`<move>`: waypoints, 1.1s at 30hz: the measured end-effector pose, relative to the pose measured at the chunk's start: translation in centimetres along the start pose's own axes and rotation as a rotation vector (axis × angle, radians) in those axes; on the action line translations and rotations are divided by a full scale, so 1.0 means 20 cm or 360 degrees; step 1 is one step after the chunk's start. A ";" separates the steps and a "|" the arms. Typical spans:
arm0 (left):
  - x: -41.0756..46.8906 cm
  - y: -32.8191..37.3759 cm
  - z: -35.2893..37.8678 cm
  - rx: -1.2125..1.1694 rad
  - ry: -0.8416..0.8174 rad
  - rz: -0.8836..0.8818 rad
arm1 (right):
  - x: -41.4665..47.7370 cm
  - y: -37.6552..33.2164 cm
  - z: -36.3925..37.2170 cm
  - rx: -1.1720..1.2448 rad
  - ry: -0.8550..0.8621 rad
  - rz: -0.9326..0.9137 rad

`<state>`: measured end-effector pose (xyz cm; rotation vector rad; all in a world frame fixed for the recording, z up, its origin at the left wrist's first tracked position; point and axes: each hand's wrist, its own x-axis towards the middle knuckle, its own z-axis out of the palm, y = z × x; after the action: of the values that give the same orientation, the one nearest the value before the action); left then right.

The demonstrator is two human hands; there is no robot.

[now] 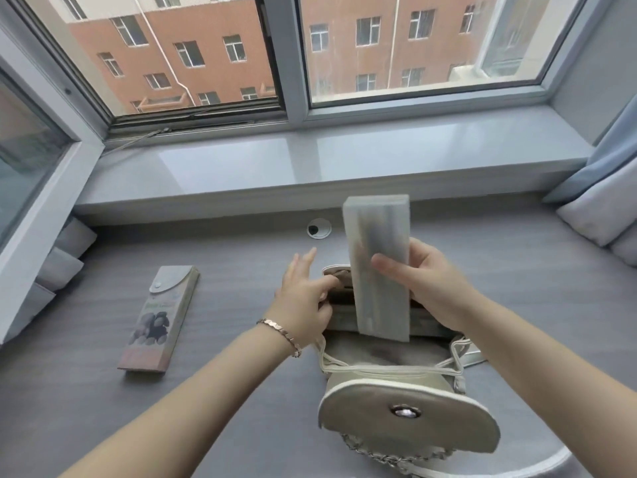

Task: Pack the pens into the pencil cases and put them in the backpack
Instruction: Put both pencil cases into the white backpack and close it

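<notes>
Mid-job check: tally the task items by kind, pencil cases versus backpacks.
Pencil cases: 2 (translucent pencil case in the right hand, printed pencil case on the desk)
Backpacks: 1 (backpack, flap open)
Total: 3

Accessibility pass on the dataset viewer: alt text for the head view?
The right hand holds a frosted grey rectangular pencil case upright at the mouth of an open beige backpack, the left hand touching its rim. A printed snap-flap pencil case lies left on the grey desk.
</notes>
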<state>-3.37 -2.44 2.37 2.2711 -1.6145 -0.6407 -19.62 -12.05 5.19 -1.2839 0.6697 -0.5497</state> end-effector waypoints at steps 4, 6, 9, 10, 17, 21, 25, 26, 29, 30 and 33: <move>0.00 0.06 0.04 -0.0499 0.0056 -0.0028 | -0.03 -0.01 -0.01 0.0098 0.0128 -0.0294; 0.01 0.08 0.06 -0.0563 0.0083 -0.0010 | -0.05 0.01 0.00 0.0076 0.0173 -0.0393; 0.01 0.09 0.05 -0.0618 0.0061 -0.0010 | -0.07 0.08 0.02 -0.0036 0.0176 -0.0456; 0.01 0.09 0.04 -0.0622 0.0048 -0.0008 | -0.08 0.10 0.02 -0.0108 0.0147 -0.0460; -0.01 0.09 0.01 -0.0662 0.0015 -0.0074 | -0.07 0.11 -0.02 -0.0895 0.0007 -0.0575; -0.01 0.08 0.03 -0.0567 -0.0055 0.0023 | -0.05 0.12 -0.07 -0.1256 -0.0154 -0.0716; -0.03 0.06 0.03 -0.0503 -0.0059 0.0100 | -0.05 0.15 -0.11 -0.2021 -0.0295 -0.0520; -0.04 0.05 0.03 -0.0514 -0.0055 0.0098 | -0.04 0.15 -0.09 -0.2176 -0.0286 -0.0492; -0.06 0.04 0.03 -0.0566 -0.0029 0.0081 | -0.05 0.15 -0.04 -0.2510 -0.0127 -0.0675; -0.06 0.03 0.03 -0.0562 -0.0016 0.0076 | -0.05 0.14 -0.01 -0.2529 -0.0072 -0.0728; -0.06 0.02 0.02 -0.0541 0.0031 0.0070 | -0.07 0.12 0.02 -0.2709 0.0020 -0.0776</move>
<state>-4.21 -1.52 2.42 1.9849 -1.4173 -0.8103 -20.38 -10.28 3.02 -3.0883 0.8234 -0.2809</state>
